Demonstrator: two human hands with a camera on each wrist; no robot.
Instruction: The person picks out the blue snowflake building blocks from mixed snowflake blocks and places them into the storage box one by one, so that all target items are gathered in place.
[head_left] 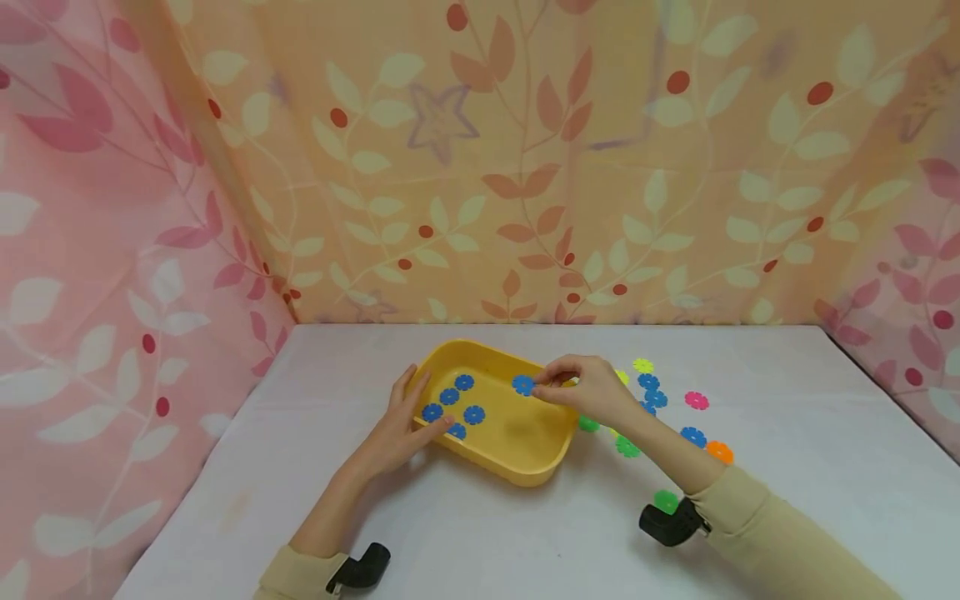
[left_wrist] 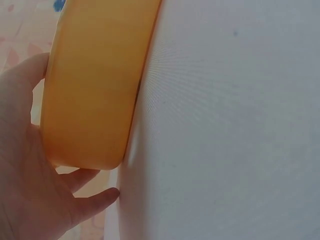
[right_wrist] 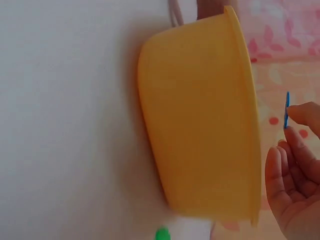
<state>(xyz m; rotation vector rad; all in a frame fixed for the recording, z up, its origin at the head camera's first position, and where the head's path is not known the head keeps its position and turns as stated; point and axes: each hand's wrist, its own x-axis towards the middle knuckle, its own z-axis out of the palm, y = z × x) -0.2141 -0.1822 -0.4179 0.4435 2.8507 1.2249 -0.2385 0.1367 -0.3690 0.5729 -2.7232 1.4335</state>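
Observation:
A shallow yellow plastic tray [head_left: 513, 467] stands at an angle on the table. Inside its left half lie several blue notched plastic discs [head_left: 474, 414], shaped like flowers. My left hand [head_left: 397, 429] holds the tray's left end, thumb over the near rim and fingers around the outer side; the left wrist view shows that hand [left_wrist: 30, 150] against the orange-looking wall. Over the tray's right part, my right hand [head_left: 588, 387] pinches one blue disc [head_left: 523, 385] between thumb and fingertip. Seen edge-on in the right wrist view, this disc [right_wrist: 287, 110] is above the rim.
Right of the tray, loose discs are scattered on the white tabletop [head_left: 225, 500]: blue [head_left: 693, 436], green [head_left: 627, 447], yellow [head_left: 642, 365], pink [head_left: 697, 401] and orange [head_left: 720, 452]. Some lie partly behind my right forearm. A patterned curtain [head_left: 525, 167] borders the table's back and sides.

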